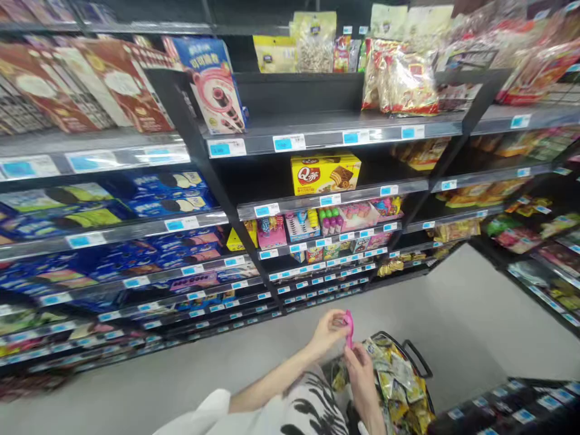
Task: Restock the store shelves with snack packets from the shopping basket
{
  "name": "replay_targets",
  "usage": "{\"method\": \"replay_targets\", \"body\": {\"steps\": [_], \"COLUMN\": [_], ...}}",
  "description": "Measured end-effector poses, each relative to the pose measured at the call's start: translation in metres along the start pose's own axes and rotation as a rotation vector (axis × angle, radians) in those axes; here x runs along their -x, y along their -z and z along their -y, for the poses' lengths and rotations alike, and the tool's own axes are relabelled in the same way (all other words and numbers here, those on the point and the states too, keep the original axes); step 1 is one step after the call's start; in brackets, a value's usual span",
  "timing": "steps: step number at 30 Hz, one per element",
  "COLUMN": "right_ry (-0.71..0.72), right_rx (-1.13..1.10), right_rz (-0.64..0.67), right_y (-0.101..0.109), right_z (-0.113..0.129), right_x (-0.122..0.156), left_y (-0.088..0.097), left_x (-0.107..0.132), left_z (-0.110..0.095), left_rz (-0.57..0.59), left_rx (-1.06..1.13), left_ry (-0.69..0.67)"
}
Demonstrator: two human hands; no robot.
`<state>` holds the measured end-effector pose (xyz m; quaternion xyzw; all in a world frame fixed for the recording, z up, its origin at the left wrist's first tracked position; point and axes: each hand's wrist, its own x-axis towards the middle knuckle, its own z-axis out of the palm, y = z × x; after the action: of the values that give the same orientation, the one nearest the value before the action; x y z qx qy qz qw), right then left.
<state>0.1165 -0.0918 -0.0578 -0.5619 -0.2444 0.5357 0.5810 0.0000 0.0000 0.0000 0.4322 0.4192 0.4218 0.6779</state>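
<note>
Low in the view, my left hand and my right hand meet over a small bright pink object. Both hands have their fingers pinched on it, the left at its upper end and the right from below. I cannot make out what the pink thing is. Just under the hands stands a black shopping basket filled with several yellow and green snack packets. My left sleeve is white with a black pattern.
Dark store shelves run ahead: a yellow cake box, a pink-and-blue biscuit box, blue cookie packs at left, bagged snacks up right. Grey floor lies between the shelves. Another shelf edge sits at lower right.
</note>
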Motion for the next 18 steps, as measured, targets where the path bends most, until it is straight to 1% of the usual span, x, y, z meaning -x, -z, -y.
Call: {"method": "replay_targets", "body": {"steps": [3, 4, 6, 8, 10, 12, 15, 17, 18], "right_ry": [0.154, 0.225, 0.411, 0.588, 0.69, 0.723, 0.718, 0.681, 0.641], "right_rx": [0.09, 0.135, 0.254, 0.387, 0.488, 0.539, 0.532, 0.507, 0.492], "right_rz": [-0.129, -0.168, -0.239, -0.285, -0.301, -0.295, -0.288, -0.282, -0.273], "right_y": [-0.004, -0.005, -0.009, -0.012, -0.015, -0.015, -0.013, -0.011, -0.01], "right_z": [0.006, 0.01, 0.019, 0.029, 0.037, 0.039, 0.036, 0.032, 0.03], "right_x": [-0.003, -0.002, 0.002, 0.007, 0.011, 0.013, 0.013, 0.012, 0.012], "left_y": [-0.004, -0.005, -0.007, -0.008, -0.009, -0.009, -0.01, -0.01, -0.01], "left_x": [0.001, 0.002, 0.005, 0.009, 0.011, 0.012, 0.013, 0.013, 0.013], "left_z": [0.0, -0.001, -0.005, -0.01, -0.015, -0.019, -0.02, -0.02, -0.02], "left_rz": [0.057, 0.072, 0.099, 0.111, 0.12, 0.128, 0.112, 0.091, 0.084], "left_rx": [0.042, 0.078, 0.189, 0.304, 0.366, 0.38, 0.38, 0.371, 0.368], "left_ry": [0.046, 0.065, 0.113, 0.159, 0.192, 0.212, 0.224, 0.215, 0.205]}}
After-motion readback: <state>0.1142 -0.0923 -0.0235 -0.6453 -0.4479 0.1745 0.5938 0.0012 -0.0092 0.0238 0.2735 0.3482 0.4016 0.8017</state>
